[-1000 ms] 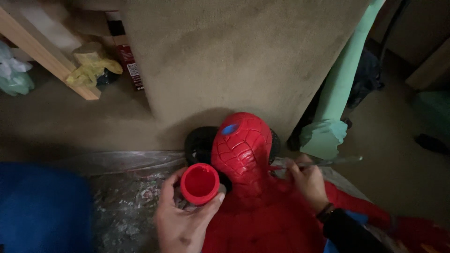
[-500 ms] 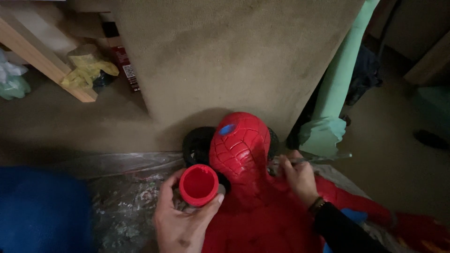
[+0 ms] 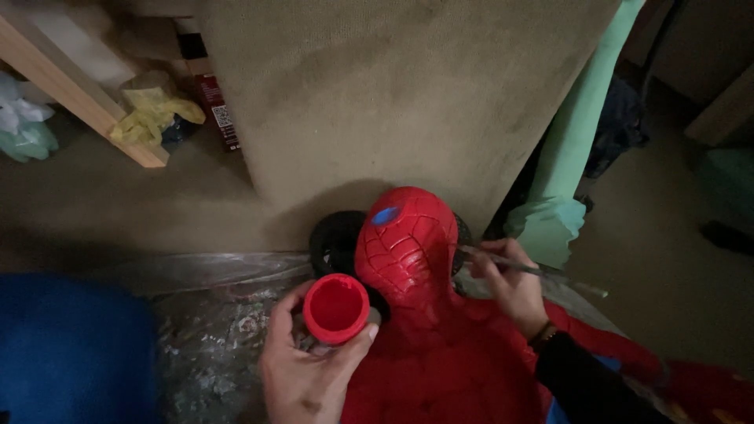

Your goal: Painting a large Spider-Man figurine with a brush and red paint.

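Observation:
A red figure (image 3: 408,259) with black web lines on its head and a blue spot on top stands at bottom centre, in front of a black round object (image 3: 334,239). My left hand (image 3: 310,369) grips a small red pot (image 3: 336,308) of red paint, held just left of the figure's head. My right hand (image 3: 510,286) holds a thin paintbrush (image 3: 542,272) whose tip rests against the right side of the head. A dark sleeve covers my right forearm.
A large beige carpeted board (image 3: 393,94) leans behind the figure. A pale green foam strip (image 3: 565,165) stands at right. Crinkled clear plastic sheeting (image 3: 204,345) covers the floor at left, beside something blue (image 3: 71,353). A wooden beam (image 3: 78,102) and yellow cloth (image 3: 153,118) lie upper left.
My right hand has shifted slightly up along the right side of the figure's head with the brush. The left hand keeps the red pot in place.

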